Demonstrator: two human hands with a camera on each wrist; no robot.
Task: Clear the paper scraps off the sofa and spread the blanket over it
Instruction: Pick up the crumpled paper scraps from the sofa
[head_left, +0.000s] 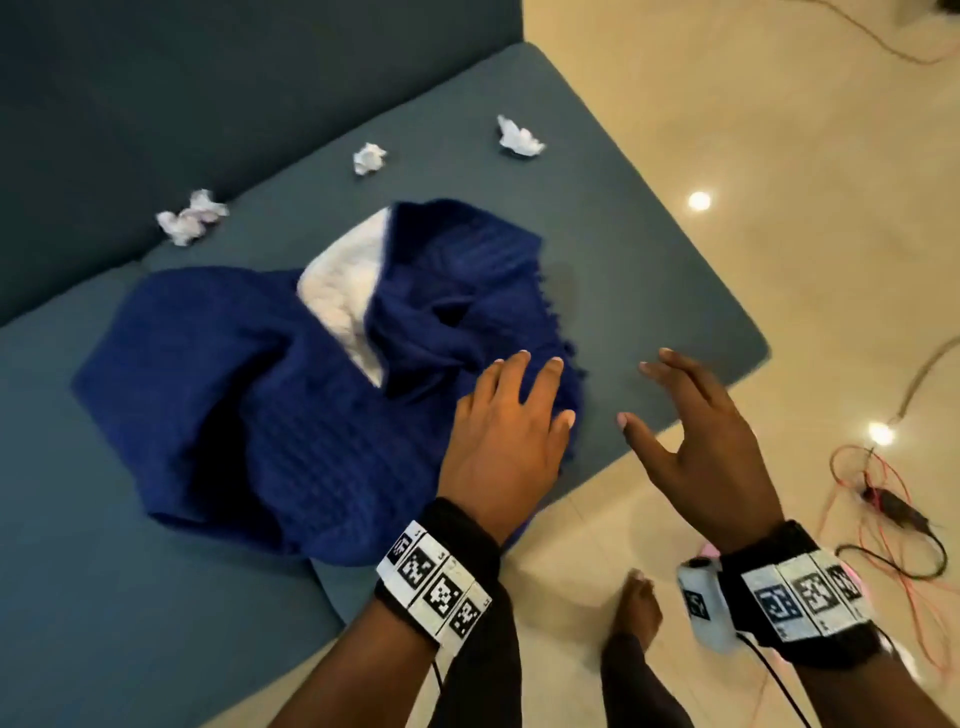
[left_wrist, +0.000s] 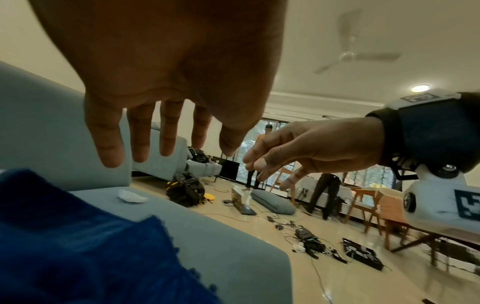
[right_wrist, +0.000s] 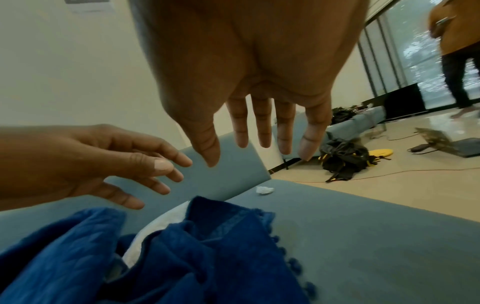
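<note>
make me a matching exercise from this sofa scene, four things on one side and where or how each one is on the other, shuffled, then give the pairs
Things:
1. blanket
2. left hand
3. right hand
4. paper scraps

Places or states:
A. open, over the seat's front edge
B. crumpled, on the seat near the backrest
C. bunched in a heap on the seat
D. open, fingers spread, over the heap's right edge

Pairs: 1-C, 2-D, 3-A, 4-B
</note>
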